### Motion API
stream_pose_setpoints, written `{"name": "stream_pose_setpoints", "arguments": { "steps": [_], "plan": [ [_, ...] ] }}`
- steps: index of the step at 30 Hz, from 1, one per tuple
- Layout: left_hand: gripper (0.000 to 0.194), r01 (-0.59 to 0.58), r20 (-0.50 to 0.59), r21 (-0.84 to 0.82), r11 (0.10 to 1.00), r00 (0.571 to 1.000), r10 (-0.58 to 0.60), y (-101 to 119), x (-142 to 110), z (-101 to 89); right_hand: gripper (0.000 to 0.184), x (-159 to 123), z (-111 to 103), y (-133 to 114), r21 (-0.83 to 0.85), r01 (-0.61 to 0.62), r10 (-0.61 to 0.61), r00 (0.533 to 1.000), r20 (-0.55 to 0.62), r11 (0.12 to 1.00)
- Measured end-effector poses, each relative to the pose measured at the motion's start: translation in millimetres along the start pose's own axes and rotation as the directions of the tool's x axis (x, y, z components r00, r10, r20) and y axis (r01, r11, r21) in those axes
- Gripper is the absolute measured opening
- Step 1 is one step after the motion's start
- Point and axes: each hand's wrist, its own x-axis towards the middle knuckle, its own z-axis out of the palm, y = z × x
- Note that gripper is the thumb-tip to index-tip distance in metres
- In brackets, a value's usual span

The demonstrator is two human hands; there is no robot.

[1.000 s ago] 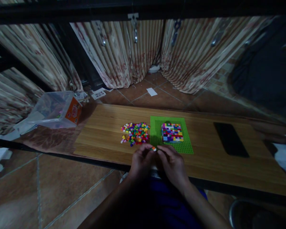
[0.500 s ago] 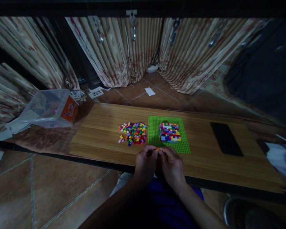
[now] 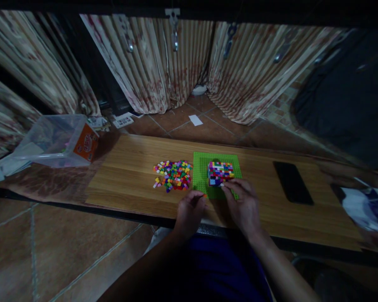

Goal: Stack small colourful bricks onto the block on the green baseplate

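A block built of many coloured toy bricks (image 3: 219,171) stands on the green baseplate (image 3: 200,167). My right hand (image 3: 244,203) is at the block's near right corner, its thumb and forefinger closed near a small pale piece at the front edge; the fingers partly cover the block. Just in front of the baseplate's near left edge, my left hand (image 3: 189,209) pinches a small orange brick (image 3: 204,195) between thumb and forefinger. A loose pile of small coloured bricks (image 3: 174,174) lies on the wooden board left of the baseplate.
On the right of the wooden board (image 3: 126,167) lies a flat black phone-like slab (image 3: 292,182). A clear plastic tub (image 3: 55,134) with an orange label stands at the left. A white and purple packet (image 3: 367,207) is at the far right.
My hands have come apart. The right has moved right and forward to the brick block, while the left stays near its place with the orange brick. The view has shifted slightly.
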Motion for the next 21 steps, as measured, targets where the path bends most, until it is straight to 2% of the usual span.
{"name": "stream_pose_setpoints", "arguments": {
  "steps": [5,14,21],
  "plan": [
    [0.009,0.03,0.023,-0.02,0.999,0.999,-0.029,-0.1,1.2,-1.7,0.022,10.5,-0.3,6.9,-0.054,0.032,-0.03,0.999,0.04,0.998],
    [0.012,0.034,0.057,-0.047,0.998,0.998,-0.031,-5.4,0.3,-2.6,0.021,17.0,-0.2,6.8,-0.037,0.038,-0.036,0.998,0.042,0.999],
    [0.011,0.015,0.076,-0.012,1.0,0.997,-0.014,-8.3,0.5,-4.1,0.024,25.0,-4.9,0.8,-0.194,0.16,-0.122,0.973,0.195,0.968]
  ]
}}
